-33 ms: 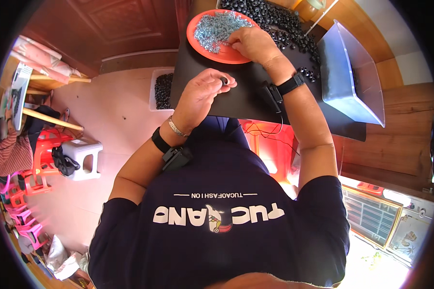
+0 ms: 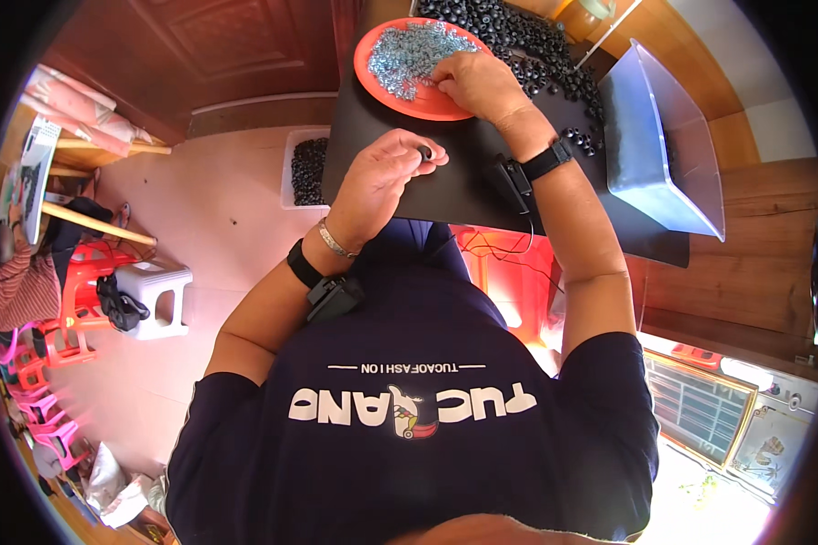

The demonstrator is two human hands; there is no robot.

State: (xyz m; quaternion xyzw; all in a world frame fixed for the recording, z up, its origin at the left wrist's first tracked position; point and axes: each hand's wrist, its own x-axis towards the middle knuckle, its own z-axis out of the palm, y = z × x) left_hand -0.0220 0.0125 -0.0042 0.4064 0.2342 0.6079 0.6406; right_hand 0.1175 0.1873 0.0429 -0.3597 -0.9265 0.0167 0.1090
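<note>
My left hand point(image 2: 382, 177) is above the near part of a black work board point(image 2: 463, 195) and pinches a small black round part point(image 2: 424, 153) between thumb and fingertips. My right hand point(image 2: 473, 82) reaches forward onto an orange plate point(image 2: 373, 77) heaped with small silvery-blue metal pieces point(image 2: 409, 50). Its fingertips are down among the pieces, and I cannot see whether they hold one. Both wrists carry black bands. A large pile of black round parts point(image 2: 527, 36) covers the far side of the board, right of the plate.
A clear plastic box point(image 2: 659, 136) stands tilted at the board's right end. On the pink floor to the left a white tray point(image 2: 307, 168) holds more black parts. Further left are a white stool point(image 2: 154, 295), red and pink stools point(image 2: 41, 372) and a seated person point(image 2: 18, 286).
</note>
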